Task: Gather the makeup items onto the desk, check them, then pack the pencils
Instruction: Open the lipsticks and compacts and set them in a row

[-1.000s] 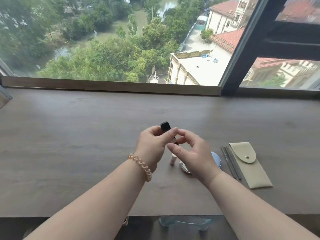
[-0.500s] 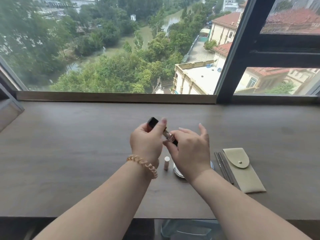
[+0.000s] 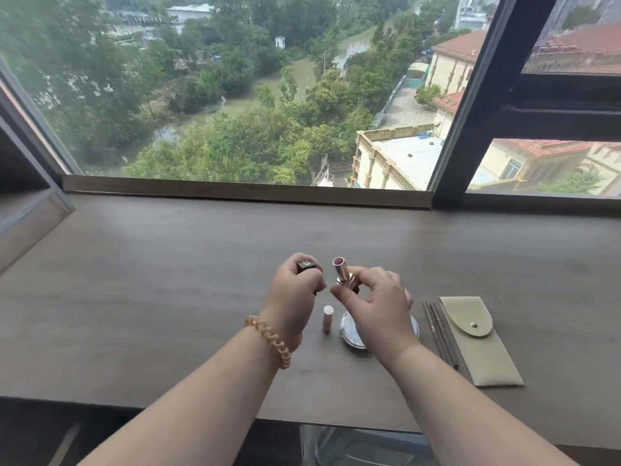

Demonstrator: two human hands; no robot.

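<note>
Above the wooden desk [image 3: 168, 297] I see my left hand [image 3: 292, 297] clamped on the dark cap [image 3: 306, 266] and my right hand [image 3: 376, 307] gripping the opened lipstick [image 3: 343, 274], apart.

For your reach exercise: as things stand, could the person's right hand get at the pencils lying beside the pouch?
Probably not at once. The right hand is shut on the open lipstick, so its fingers are taken. The pencils lie bare on the desk, left of the pouch, with nothing over them.

Soft, even daylight enters through the window [image 3: 235, 95]; below it the surface [image 3: 134, 280] shows faint shadows; wide-angle edges bend.
</note>
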